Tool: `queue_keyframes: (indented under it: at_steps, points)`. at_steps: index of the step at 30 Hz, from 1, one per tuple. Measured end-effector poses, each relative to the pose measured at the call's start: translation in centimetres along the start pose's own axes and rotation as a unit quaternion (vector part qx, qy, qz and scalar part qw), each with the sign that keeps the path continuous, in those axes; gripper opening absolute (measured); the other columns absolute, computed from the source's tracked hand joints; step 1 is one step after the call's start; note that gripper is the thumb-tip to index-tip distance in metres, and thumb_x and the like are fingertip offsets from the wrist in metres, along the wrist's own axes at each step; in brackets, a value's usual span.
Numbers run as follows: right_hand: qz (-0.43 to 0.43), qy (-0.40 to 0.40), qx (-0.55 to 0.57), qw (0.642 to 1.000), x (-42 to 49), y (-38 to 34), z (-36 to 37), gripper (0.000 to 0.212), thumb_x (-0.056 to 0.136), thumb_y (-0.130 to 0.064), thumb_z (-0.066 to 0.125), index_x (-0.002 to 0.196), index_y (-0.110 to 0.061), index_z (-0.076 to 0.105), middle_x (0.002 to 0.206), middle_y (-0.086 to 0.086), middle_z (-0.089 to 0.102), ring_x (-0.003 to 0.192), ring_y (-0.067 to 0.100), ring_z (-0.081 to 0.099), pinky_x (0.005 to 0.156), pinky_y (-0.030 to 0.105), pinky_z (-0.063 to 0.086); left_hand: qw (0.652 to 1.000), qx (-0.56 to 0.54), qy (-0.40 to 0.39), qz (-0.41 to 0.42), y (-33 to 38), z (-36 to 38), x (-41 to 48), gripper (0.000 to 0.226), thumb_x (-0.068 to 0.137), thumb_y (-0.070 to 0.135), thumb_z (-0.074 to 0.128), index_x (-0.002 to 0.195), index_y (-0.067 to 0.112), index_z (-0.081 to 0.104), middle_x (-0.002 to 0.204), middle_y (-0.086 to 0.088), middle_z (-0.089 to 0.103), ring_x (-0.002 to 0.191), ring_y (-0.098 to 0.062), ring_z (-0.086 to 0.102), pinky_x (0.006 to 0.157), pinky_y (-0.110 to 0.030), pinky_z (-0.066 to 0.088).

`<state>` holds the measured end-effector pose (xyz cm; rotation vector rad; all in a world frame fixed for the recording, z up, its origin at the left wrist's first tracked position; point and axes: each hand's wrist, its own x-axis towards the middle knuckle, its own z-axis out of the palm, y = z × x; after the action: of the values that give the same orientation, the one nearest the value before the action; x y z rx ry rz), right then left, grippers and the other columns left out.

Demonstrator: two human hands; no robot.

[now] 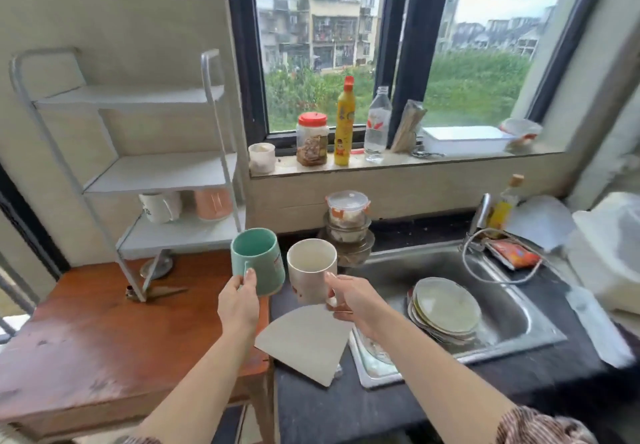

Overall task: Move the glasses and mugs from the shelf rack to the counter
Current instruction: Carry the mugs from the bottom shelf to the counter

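My left hand (239,299) grips the handle of a teal mug (258,260), held in the air over the gap between the wooden table and the dark counter (346,405). My right hand (349,299) grips the handle of a white mug (310,268), held just right of the teal one, above the counter. On the white shelf rack (156,173), the lowest shelf still carries a white mug (157,206) and a pink ribbed glass (213,203). The two upper shelves are bare.
A wooden table (86,346) bears the rack at left. A grey fan-shaped board (304,343) lies on the counter below the mugs. Stacked plates (446,308) fill the steel sink (512,332). Lidded containers (348,221) stand behind it; jars and bottles line the windowsill (398,163).
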<state>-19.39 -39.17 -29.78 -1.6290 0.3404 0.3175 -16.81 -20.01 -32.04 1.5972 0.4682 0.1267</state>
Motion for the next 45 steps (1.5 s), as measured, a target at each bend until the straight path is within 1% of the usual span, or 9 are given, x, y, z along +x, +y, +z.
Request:
queue_keyframes:
  at_steps: [3, 9, 14, 19, 26, 32, 36, 41, 45]
  points:
    - [-0.002, 0.042, 0.001, 0.999, -4.7, 2.9, -7.1, 0.032, 0.093, -0.039, 0.058, 0.078, -0.012, 0.055, 0.070, 0.005, 0.046, 0.076, 0.025, 0.053, 0.069, 0.032, 0.041, 0.998, -0.011, -0.056, 0.002, -0.5, 4.9, -6.0, 0.028, 0.093, 0.037, 0.053, 0.074, 0.019, 0.063, 0.092, -0.006, 0.068, 0.098, -0.031, 0.064, 0.095, -0.052, 0.050]
    - [0.020, 0.144, 0.034, 0.989, -15.1, 9.5, -19.7, 0.036, 0.092, -0.039, 0.060, 0.064, -0.017, 0.051, 0.064, 0.002, 0.049, 0.063, 0.020, 0.054, 0.062, 0.029, 0.043, 0.980, 0.005, -0.198, -0.005, -3.1, 15.1, -18.0, 0.030, 0.081, 0.047, 0.056, 0.069, 0.020, 0.065, 0.085, -0.006, 0.069, 0.085, -0.028, 0.062, 0.091, -0.052, 0.049]
    - [0.052, 0.260, 0.121, 0.956, -24.1, 15.0, -28.8, 0.038, 0.091, -0.037, 0.061, 0.062, -0.016, 0.050, 0.082, 0.009, 0.056, 0.083, 0.027, 0.056, 0.073, 0.032, 0.051, 0.953, 0.014, -0.302, -0.030, -4.6, 23.0, -29.3, 0.027, 0.094, 0.032, 0.054, 0.077, 0.013, 0.063, 0.080, -0.004, 0.062, 0.080, -0.023, 0.057, 0.087, -0.045, 0.051]
    - [0.069, 0.381, 0.179, 0.904, -32.3, 19.8, -36.9, 0.042, 0.092, -0.037, 0.060, 0.059, -0.014, 0.048, 0.091, 0.009, 0.060, 0.092, 0.028, 0.060, 0.070, 0.029, 0.053, 0.916, 0.036, -0.398, -0.048, -6.1, 30.7, -38.6, 0.023, 0.095, 0.028, 0.054, 0.079, 0.012, 0.061, 0.084, -0.005, 0.060, 0.085, -0.020, 0.056, 0.094, -0.045, 0.049]
    - [0.075, 0.514, 0.254, 0.816, -40.4, 25.9, -46.7, 0.040, 0.091, -0.036, 0.062, 0.060, -0.014, 0.047, 0.085, 0.007, 0.056, 0.086, 0.024, 0.056, 0.092, 0.044, 0.055, 0.856, 0.086, -0.507, -0.042, -8.2, 40.2, -50.1, 0.024, 0.093, 0.032, 0.057, 0.075, 0.016, 0.063, 0.085, -0.001, 0.061, 0.096, -0.025, 0.060, 0.098, -0.048, 0.050]
    - [0.082, 0.584, 0.329, 0.737, -45.6, 30.4, -55.1, 0.028, 0.090, -0.033, 0.064, 0.072, -0.014, 0.055, 0.088, 0.006, 0.056, 0.085, 0.024, 0.055, 0.075, 0.036, 0.055, 0.800, 0.127, -0.584, -0.056, -10.4, 49.5, -58.7, 0.028, 0.091, 0.030, 0.059, 0.081, 0.005, 0.064, 0.080, -0.005, 0.058, 0.076, -0.023, 0.058, 0.085, -0.043, 0.054]
    - [0.108, 0.633, 0.347, 0.684, -48.7, 32.2, -61.5, 0.023, 0.089, -0.032, 0.066, 0.080, -0.012, 0.060, 0.090, 0.006, 0.059, 0.089, 0.025, 0.058, 0.081, 0.038, 0.055, 0.753, 0.159, -0.636, -0.055, -11.6, 56.3, -64.5, 0.023, 0.092, 0.033, 0.059, 0.074, 0.019, 0.062, 0.084, -0.002, 0.062, 0.087, -0.029, 0.062, 0.091, -0.046, 0.054]
    - [0.109, 0.664, 0.381, 0.634, -52.4, 34.3, -68.2, 0.021, 0.092, -0.031, 0.063, 0.094, -0.011, 0.059, 0.098, 0.007, 0.061, 0.102, 0.027, 0.061, 0.086, 0.039, 0.056, 0.707, 0.197, -0.678, -0.045, -12.4, 63.7, -71.5, 0.023, 0.092, 0.035, 0.058, 0.077, 0.018, 0.064, 0.086, -0.005, 0.062, 0.079, -0.027, 0.059, 0.086, -0.043, 0.055]
    - [0.113, 0.676, 0.410, 0.602, -55.1, 36.5, -72.1, 0.030, 0.091, -0.033, 0.064, 0.107, -0.008, 0.057, 0.111, 0.010, 0.062, 0.108, 0.030, 0.061, 0.087, 0.038, 0.055, 0.688, 0.220, -0.689, -0.051, -14.0, 67.9, -76.3, 0.026, 0.091, 0.036, 0.059, 0.094, 0.011, 0.067, 0.089, -0.006, 0.060, 0.079, -0.027, 0.058, 0.081, -0.040, 0.057]
